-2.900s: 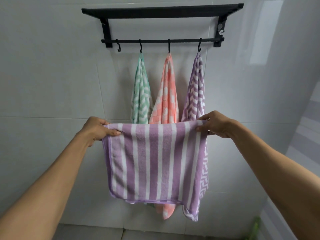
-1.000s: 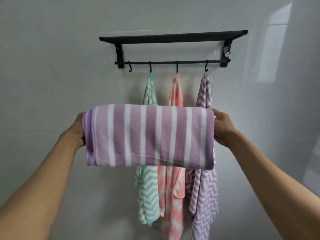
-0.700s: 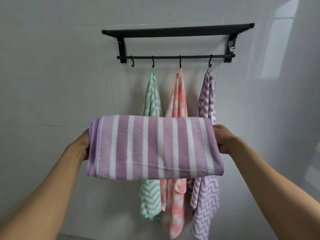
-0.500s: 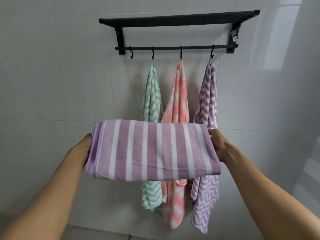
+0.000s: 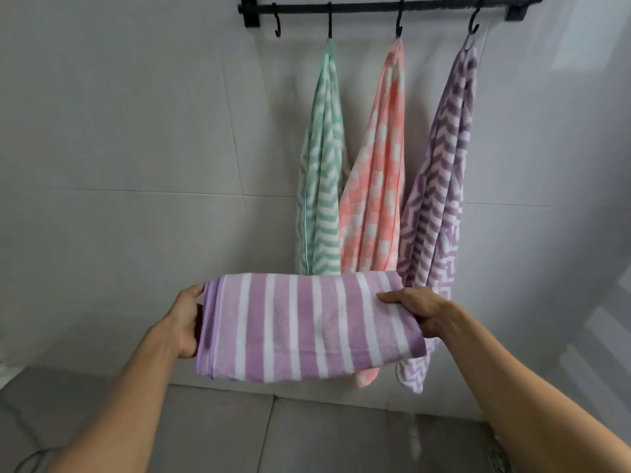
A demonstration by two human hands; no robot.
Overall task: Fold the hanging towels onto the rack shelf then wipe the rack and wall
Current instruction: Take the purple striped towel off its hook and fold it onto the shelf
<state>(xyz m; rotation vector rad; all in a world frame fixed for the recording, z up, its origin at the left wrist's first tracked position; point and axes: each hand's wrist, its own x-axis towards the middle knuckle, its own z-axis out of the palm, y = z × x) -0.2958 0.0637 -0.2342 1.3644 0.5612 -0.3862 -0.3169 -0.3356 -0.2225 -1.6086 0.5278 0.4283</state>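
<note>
A purple-and-white striped towel (image 5: 307, 326), folded into a flat band, lies level between my hands in front of the wall. My left hand (image 5: 186, 322) grips its left end and my right hand (image 5: 418, 310) grips its right end. Behind it a green zigzag towel (image 5: 322, 165), a pink checked towel (image 5: 379, 172) and a purple zigzag towel (image 5: 440, 186) hang from hooks on the black rack's bar (image 5: 375, 8). The leftmost hook (image 5: 277, 25) is bare. The rack's shelf is out of frame above.
The wall (image 5: 136, 131) is pale tile with a horizontal grout line. A grey tiled floor (image 5: 307, 435) runs below, with a drain (image 5: 498, 459) at the lower right and a thin cable (image 5: 34, 459) at the lower left.
The striped towel went from hanging open to folded into a band. My view has tilted down, so the shelf has left the frame and the floor shows; the towel sits lower against the hanging towels.
</note>
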